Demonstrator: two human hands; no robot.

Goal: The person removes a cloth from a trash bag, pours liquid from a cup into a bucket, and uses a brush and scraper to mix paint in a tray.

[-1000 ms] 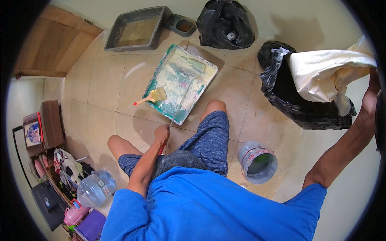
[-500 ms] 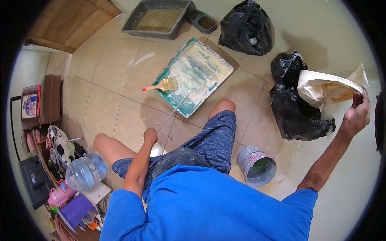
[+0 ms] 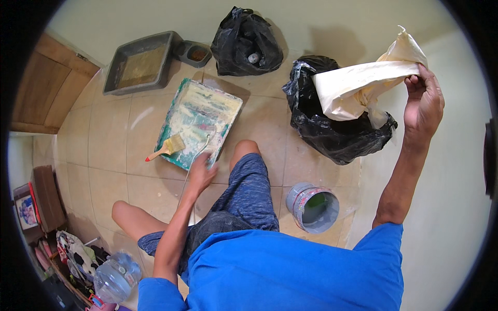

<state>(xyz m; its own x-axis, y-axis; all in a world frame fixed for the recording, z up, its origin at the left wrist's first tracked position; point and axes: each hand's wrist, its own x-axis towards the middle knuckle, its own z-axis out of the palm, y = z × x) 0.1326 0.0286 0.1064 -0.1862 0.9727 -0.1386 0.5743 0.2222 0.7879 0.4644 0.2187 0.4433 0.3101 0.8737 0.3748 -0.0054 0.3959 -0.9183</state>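
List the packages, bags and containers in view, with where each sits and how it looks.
Cream paper sack: crumpled, held up by the right hand.
Open black plastic bag: under the sack.
Knotted black plastic bag: by the wall.
Grey paint bucket: beside the knee.
Clear water bottle: lower left.

The cream sheet [image 3: 363, 85] hides part of the black bag [image 3: 332, 129]; the water bottle [image 3: 115, 277] is edge-blurred.

Left hand [image 3: 201, 171] reaching forward off knee, now touching near edge of paint-smeared rectangular green tray [image 3: 199, 123], fingers by thin metal roller handle [image 3: 199, 150]. Right hand [image 3: 424, 101] lifting higher, raising crumpled cream paper sack [image 3: 363, 85] up above open black plastic rubbish bag [image 3: 337, 129]. Sack now stretching out more horizontally.
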